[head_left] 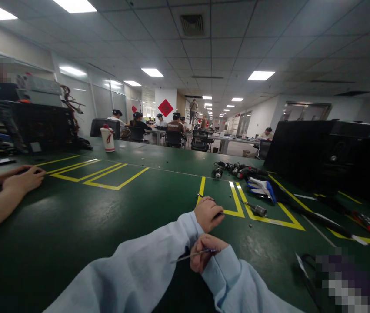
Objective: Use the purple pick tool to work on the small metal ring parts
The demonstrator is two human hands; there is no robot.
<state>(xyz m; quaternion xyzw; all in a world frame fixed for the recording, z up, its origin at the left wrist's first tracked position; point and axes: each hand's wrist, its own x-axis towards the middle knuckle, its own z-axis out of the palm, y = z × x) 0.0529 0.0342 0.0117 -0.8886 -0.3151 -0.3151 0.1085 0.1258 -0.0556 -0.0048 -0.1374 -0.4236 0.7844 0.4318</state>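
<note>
My left hand rests on the green table with its fingers curled. A thin dark rod-like piece sticks out at its far side; what the fingers close on is mostly hidden. Just nearer to me, my right hand is closed around a screwdriver. Its slim metal shaft points left, across my left sleeve, and most of the handle is inside the hand. Right of my hands, a metal cylindrical connector lies within a yellow taped outline. A small nut-like part is nearer to me.
A co-worker's hands are on the table at left. A white cup stands at the back. Cabled connectors, a blue-and-white glove, a red-handled screwdriver and large black cases occupy the right side.
</note>
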